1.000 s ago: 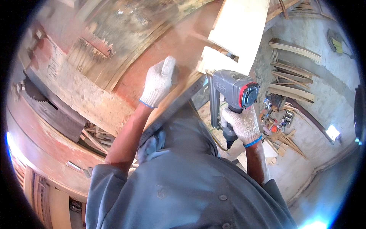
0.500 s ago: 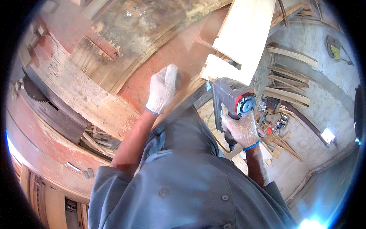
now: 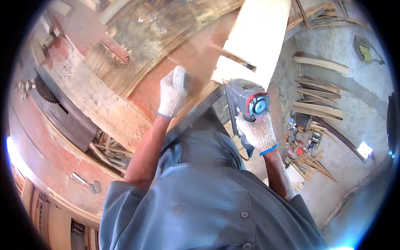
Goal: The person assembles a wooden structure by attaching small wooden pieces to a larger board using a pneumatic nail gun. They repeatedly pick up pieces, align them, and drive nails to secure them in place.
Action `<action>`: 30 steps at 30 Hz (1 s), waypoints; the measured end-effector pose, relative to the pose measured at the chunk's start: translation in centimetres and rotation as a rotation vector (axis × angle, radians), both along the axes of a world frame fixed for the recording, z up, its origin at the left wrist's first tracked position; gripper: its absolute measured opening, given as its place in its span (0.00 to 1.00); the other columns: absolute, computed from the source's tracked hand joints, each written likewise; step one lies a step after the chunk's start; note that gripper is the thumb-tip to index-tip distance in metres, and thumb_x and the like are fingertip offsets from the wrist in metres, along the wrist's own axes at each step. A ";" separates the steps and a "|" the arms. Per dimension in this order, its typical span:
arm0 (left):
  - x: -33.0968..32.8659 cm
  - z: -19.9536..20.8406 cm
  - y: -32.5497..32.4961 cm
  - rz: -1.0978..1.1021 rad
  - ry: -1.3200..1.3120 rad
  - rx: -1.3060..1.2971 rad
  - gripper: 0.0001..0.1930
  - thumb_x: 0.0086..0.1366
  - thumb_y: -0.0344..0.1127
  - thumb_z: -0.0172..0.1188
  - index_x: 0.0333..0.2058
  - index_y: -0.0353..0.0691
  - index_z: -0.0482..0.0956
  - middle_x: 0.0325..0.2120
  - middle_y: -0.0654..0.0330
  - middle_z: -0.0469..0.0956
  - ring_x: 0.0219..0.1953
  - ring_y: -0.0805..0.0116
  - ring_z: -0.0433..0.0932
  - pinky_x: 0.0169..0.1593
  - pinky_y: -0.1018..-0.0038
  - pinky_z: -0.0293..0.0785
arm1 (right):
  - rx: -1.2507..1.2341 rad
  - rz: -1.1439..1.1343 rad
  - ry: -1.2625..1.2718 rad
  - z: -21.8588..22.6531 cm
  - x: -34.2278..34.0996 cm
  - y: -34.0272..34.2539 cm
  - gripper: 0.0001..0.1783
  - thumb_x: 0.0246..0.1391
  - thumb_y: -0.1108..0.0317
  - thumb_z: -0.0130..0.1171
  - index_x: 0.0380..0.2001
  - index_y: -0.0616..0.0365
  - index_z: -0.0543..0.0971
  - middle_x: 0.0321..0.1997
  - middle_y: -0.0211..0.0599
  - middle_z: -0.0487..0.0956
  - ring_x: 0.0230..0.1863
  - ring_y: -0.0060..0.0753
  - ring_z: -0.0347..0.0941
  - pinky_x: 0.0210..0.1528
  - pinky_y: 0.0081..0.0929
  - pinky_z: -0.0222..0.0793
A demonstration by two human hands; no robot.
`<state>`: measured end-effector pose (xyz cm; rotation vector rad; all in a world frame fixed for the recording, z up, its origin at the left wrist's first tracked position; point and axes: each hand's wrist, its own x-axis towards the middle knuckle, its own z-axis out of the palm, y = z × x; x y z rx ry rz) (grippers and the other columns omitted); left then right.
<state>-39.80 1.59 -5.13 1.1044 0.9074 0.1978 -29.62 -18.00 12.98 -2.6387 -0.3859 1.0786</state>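
My right hand [image 3: 256, 132], in a white knit glove, grips a grey and black nail gun [image 3: 246, 93] with a red ring at its round cap. The gun's nose is at the near end of a pale wooden piece, where a short block [image 3: 233, 70] lies by a long board [image 3: 258, 33]. A small gap shows between block and board. My left hand [image 3: 173, 89], also gloved, is over the red-painted bench [image 3: 152, 89] with its fingers curled in. Whatever it may hold is hidden.
A toothed circular saw blade [image 3: 45, 92] rises from the bench at left. Several wood strips [image 3: 318, 85] lie on the floor at right, near scattered tools and offcuts [image 3: 304, 139]. Rough boards [image 3: 104, 68] lie across the bench's far side.
The nail gun, board and both hands appear slightly further left in the view, and the view itself has shifted. My right hand keeps its grip; a finger of my left hand points up more.
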 end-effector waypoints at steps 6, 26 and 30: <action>0.6 0.8 0.7 -0.050 -0.008 -0.124 0.24 0.78 0.52 0.53 0.37 0.34 0.81 0.25 0.63 0.78 0.27 0.75 0.75 0.32 0.74 0.73 | 0.071 -0.066 -0.001 -1.0 1.1 -2.2 0.09 0.54 0.64 0.69 0.32 0.59 0.83 0.22 0.30 0.81 0.25 0.21 0.77 0.31 0.29 0.73; 4.6 4.9 -4.3 0.536 -0.039 -0.162 0.03 0.68 0.32 0.63 0.38 0.41 0.80 0.30 0.66 0.77 0.28 0.74 0.74 0.33 0.74 0.73 | 0.198 -0.260 0.209 -1.9 15.9 -21.3 0.14 0.50 0.61 0.69 0.28 0.64 0.84 0.20 0.36 0.81 0.22 0.28 0.78 0.27 0.35 0.72; 0.2 2.6 4.0 0.527 0.034 -0.076 0.09 0.70 0.42 0.65 0.32 0.47 0.79 0.28 0.67 0.78 0.25 0.73 0.75 0.30 0.73 0.72 | 0.201 -0.299 0.213 -0.5 18.9 -20.6 0.10 0.51 0.68 0.67 0.23 0.64 0.81 0.18 0.33 0.80 0.19 0.23 0.76 0.23 0.29 0.69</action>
